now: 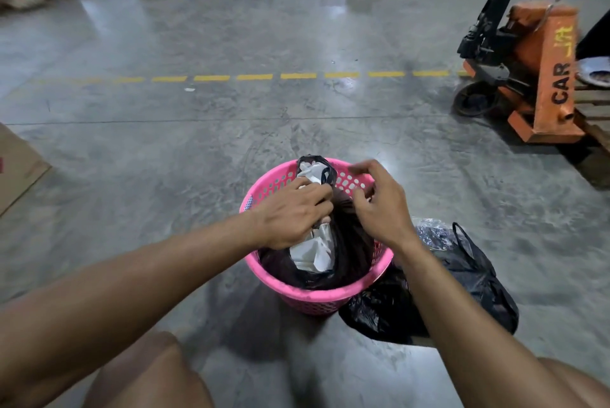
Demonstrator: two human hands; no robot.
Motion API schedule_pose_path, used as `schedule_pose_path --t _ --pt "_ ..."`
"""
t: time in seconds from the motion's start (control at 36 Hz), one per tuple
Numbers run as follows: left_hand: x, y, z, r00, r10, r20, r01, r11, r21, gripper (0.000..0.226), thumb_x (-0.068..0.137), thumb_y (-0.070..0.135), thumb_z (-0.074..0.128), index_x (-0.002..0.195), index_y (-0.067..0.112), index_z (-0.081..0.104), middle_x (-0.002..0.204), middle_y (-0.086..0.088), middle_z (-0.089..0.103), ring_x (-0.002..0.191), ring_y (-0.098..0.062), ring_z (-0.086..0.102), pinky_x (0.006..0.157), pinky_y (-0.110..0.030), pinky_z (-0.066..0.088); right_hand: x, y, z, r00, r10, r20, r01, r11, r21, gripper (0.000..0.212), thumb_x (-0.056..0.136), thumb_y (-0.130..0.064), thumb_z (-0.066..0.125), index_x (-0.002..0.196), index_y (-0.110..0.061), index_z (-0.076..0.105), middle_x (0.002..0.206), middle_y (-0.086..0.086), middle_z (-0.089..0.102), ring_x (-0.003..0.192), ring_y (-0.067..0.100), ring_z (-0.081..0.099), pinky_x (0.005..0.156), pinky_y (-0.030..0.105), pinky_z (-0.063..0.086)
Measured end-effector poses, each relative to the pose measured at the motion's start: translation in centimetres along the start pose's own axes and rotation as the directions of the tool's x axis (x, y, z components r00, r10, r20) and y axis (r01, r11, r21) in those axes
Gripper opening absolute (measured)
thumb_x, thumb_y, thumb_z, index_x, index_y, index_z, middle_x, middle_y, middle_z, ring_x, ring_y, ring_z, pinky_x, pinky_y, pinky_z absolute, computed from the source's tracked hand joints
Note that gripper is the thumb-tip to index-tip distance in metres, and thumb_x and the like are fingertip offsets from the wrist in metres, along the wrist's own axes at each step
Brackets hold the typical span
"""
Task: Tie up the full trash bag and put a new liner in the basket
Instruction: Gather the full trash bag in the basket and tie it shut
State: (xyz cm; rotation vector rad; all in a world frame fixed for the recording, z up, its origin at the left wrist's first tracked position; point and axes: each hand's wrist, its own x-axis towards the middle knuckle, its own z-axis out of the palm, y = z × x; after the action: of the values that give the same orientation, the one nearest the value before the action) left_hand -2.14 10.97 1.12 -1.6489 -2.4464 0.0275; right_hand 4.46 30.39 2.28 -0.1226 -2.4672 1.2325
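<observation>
Two bare hands work over a round pink perforated plastic basket [317, 295] on the grey concrete floor [198, 160]. The left hand [290, 212] is clenched on the gathered neck of the black plastic trash bag [350, 252] sitting in the basket; its fingertips are hidden in the folds. The right hand [379, 206], just beside it, has curled fingers with the thumb and forefinger apart; whether they pinch the bag film cannot be told. White crumpled waste [313, 252] shows below the left fingers, and a twisted bag end [318, 170] rises beyond them. A second loose black plastic bag [462, 285] lies on the floor under the right forearm, partly covered by it. Well beyond the fingers stands an orange pallet jack [541, 77], cut off at the frame edge, lettered "CAR".
</observation>
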Motion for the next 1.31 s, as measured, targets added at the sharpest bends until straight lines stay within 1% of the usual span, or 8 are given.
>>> schedule_pose_path --t 0.11,0.22,0.39,0.5,0.75,1.08,1.19,1.31 --pt "-0.4 0.0 0.8 0.998 0.051 -0.047 -0.052 0.999 -0.009 0.023 0.105 0.031 0.041 0.102 0.016 0.058 0.102 -0.005 0.054 0.093 -0.027 0.051 0.098 -0.043 0.041 3.1 -1.0 -0.1 0.923 -0.215 0.319 0.260 0.960 -0.105 0.077 0.075 0.003 0.044 0.141 -0.035 0.057 0.151 -0.008 0.052 0.119 0.005 0.058 0.091 0.020 0.048" --pt "-0.2 0.4 0.3 0.997 0.044 -0.069 -0.049 0.996 -0.070 0.025 0.106 0.031 0.037 0.102 0.015 0.055 0.097 -0.004 0.053 0.092 -0.026 0.053 0.102 -0.044 0.042 4.8 -1.9 -0.3 0.850 -0.156 0.503 0.298 0.930 -0.214 0.043 0.078 -0.001 0.055 0.107 -0.020 0.081 0.100 0.001 0.080 0.082 0.005 0.062 0.071 -0.002 0.037" --pt "-0.5 1.4 0.5 0.974 -0.186 -0.126 0.121 0.907 -0.403 0.016 0.105 0.030 0.044 0.099 0.015 0.047 0.106 0.002 0.047 0.095 -0.017 0.045 0.092 -0.041 0.042 4.6 -0.8 -0.6 0.881 -0.149 0.449 0.268 0.939 -0.215 0.020 0.073 -0.012 0.064 0.084 -0.020 0.078 0.074 -0.006 0.074 0.071 0.011 0.063 0.073 0.021 0.049" --pt "-0.8 1.8 1.7 0.769 -0.607 -0.202 0.390 0.695 -0.604 0.016 0.103 0.029 0.044 0.103 0.013 0.044 0.118 -0.004 0.036 0.111 -0.020 0.047 0.103 -0.037 0.044 3.7 1.1 -0.5 0.898 -0.115 0.425 0.200 0.967 -0.160 0.009 0.075 -0.018 0.073 0.080 -0.024 0.077 0.077 -0.009 0.075 0.075 0.008 0.068 0.076 0.024 0.054" --pt "-3.3 1.7 4.2 0.717 -0.697 0.026 0.697 0.715 -0.053 0.038 0.102 0.044 0.026 0.100 0.017 0.053 0.110 -0.009 0.053 0.104 -0.033 0.048 0.088 -0.048 0.039 3.2 2.8 -0.3 0.914 -0.030 0.404 0.142 0.958 -0.250 0.012 0.077 -0.019 0.081 0.071 -0.025 0.072 0.067 -0.009 0.069 0.067 0.007 0.063 0.069 0.026 0.050" --pt "-5.6 0.9 4.2 0.589 -0.670 0.452 0.579 0.740 0.344 0.046 0.103 0.043 0.028 0.136 0.027 0.057 0.141 -0.014 0.040 0.137 -0.034 0.030 0.111 -0.058 0.025 1.9 4.1 1.3 0.882 0.228 0.414 0.215 0.586 -0.781 0.025 0.085 -0.009 0.066 0.110 -0.008 0.063 0.108 0.012 0.068 0.095 0.035 0.069 0.071 0.039 0.051" --pt "-5.5 -0.5 3.6 0.715 -0.592 0.371 0.668 0.736 -0.112 0.040 0.104 0.038 0.035 0.112 0.015 0.067 0.122 -0.015 0.056 0.118 -0.031 0.048 0.105 -0.047 0.039 2.3 3.9 0.5 0.879 0.212 0.427 0.233 0.592 -0.772 0.022 0.084 -0.006 0.063 0.106 -0.009 0.063 0.105 0.013 0.068 0.094 0.036 0.068 0.071 0.041 0.052" --pt "-4.6 -0.2 3.6 0.697 -0.638 0.326 0.575 0.226 -0.786 0.051 0.104 0.044 0.042 0.090 0.004 0.071 0.072 -0.013 0.064 0.075 -0.016 0.054 0.085 -0.041 0.054 2.7 4.5 -1.3 0.867 0.234 0.440 0.145 0.726 -0.672 0.013 0.075 -0.008 0.061 0.085 -0.015 0.064 0.094 0.013 0.071 0.078 0.033 0.064 0.067 0.036 0.053"
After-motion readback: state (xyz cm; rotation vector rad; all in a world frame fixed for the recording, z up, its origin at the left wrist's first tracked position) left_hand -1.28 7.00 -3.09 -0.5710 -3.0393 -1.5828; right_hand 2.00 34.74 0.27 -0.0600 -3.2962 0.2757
